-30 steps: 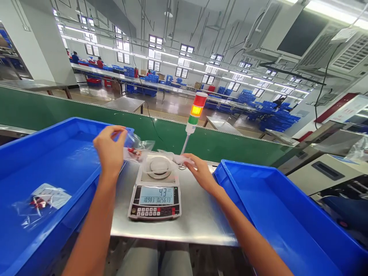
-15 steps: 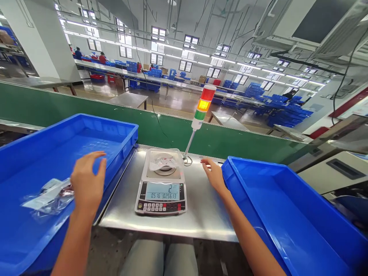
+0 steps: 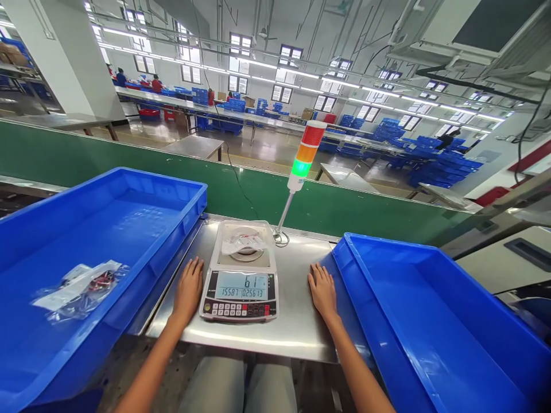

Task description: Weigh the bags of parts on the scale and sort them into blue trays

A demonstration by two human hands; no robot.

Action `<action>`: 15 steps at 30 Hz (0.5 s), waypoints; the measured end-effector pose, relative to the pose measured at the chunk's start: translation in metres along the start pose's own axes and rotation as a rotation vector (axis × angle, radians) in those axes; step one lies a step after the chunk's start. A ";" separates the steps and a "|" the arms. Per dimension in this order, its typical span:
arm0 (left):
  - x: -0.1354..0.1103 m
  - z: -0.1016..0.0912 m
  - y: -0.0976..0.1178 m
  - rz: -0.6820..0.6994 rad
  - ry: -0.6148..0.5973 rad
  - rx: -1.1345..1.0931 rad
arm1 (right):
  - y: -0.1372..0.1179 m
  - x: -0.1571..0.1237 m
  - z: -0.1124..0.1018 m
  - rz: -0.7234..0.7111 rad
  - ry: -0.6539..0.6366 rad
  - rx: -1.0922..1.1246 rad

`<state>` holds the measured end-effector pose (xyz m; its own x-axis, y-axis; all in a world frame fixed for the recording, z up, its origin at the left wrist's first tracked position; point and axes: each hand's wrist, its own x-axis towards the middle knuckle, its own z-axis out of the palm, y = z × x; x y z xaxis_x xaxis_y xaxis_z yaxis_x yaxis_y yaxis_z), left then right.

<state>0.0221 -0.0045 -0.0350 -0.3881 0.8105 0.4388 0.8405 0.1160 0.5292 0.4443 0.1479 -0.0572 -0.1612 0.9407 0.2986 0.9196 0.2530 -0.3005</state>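
A digital counting scale (image 3: 241, 284) stands in the middle of the steel table (image 3: 297, 321). A clear plastic bag (image 3: 244, 240) of small parts lies on its pan, and the display reads 61. My left hand (image 3: 188, 288) lies flat and open on the table just left of the scale. My right hand (image 3: 322, 288) lies flat and open to the right of it, beside the right blue tray (image 3: 413, 321). Both hands hold nothing. Clear bags with red parts (image 3: 81, 287) lie in the left blue tray (image 3: 142, 269).
A signal tower (image 3: 301, 166) on a thin pole stands behind the scale, its green segment lit. A green conveyor belt (image 3: 129, 172) runs across behind the table. Far workbenches with blue bins and seated people fill the hall beyond.
My left hand dropped its bag into the left tray and came back to the table. My right hand left a bag on the scale and settled flat. The tower light went from amber to green.
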 end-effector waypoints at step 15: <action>-0.006 0.007 -0.006 -0.056 -0.054 0.066 | 0.015 -0.001 0.011 -0.047 0.063 0.057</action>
<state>0.0226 -0.0060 -0.0462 -0.4158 0.8311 0.3693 0.8418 0.1981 0.5021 0.4545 0.1532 -0.0719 -0.1795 0.9117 0.3697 0.8895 0.3109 -0.3349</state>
